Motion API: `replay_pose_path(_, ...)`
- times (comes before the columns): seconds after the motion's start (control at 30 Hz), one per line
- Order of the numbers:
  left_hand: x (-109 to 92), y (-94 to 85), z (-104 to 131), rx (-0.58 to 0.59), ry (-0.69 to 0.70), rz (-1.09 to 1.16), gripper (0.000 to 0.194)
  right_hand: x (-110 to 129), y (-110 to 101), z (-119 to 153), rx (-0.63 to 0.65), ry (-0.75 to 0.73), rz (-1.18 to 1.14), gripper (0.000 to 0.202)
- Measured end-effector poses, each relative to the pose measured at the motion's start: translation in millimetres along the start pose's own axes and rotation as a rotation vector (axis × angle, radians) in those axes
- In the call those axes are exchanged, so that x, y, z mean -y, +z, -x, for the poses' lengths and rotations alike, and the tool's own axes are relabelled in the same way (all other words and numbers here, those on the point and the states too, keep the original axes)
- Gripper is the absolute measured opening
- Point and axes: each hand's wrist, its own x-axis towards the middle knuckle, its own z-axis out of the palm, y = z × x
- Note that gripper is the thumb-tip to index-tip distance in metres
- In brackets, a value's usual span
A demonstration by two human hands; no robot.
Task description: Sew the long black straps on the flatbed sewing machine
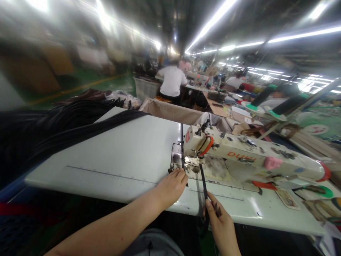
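A white sewing machine [229,149] with orange lettering stands on a pale sewing table [119,142]. My left hand [174,185] is closed just in front of the needle area, its fingertips on the near end of a narrow black strip [182,142] that runs away past the machine head. With thumb and fingers, my right hand [221,220] pinches a second length of black strip [204,181], which comes from beside the presser foot and hangs over the front edge. A small dark pointed object [217,209] shows among the right fingers; its kind is unclear.
Long black strips [90,131] are heaped over the table's left side. Behind stands a cloth-lined bin [170,110]. Black thread cones [266,96] rise at the right. A person in a white shirt [170,81] sits further back. A ruler scale [112,174] marks the tabletop.
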Motion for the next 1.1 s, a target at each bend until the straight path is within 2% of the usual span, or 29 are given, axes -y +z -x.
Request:
replay_pose_path(0.17,0.0,1.9,0.6,-0.02,-0.007,0.005,0.023,4.4,-2.9,5.3,0.015,0.012,-0.028,0.093)
replay_pose_path(0.33,3.4,2.1,1.7,-0.002,-0.025,0.013,0.035,7.8,-5.1,11.7,0.038,0.005,-0.009,0.084)
replay_pose_path(0.53,16.6,1.5,-6.1,-0.003,-0.159,0.195,0.037,4.3,-2.2,16.4,0.061,0.002,0.018,0.085)
replay_pose_path(0.63,24.7,-0.5,-13.3,0.035,-0.209,0.259,0.04,3.2,-0.1,17.9,0.078,-0.008,0.019,0.085)
replay_pose_path(0.9,35.3,-0.5,-24.8,0.129,-0.288,0.26,0.048,3.2,5.1,22.1,0.114,-0.036,-0.004,0.08)
replay_pose_path(1.0,38.9,-0.2,-26.7,0.13,-0.303,0.299,0.046,6.0,5.8,22.9,0.119,-0.044,-0.002,0.078)
replay_pose_path(1.1,49.0,1.1,-32.5,0.068,-0.302,0.387,0.037,10.9,6.6,23.9,0.118,-0.058,0.003,0.075)
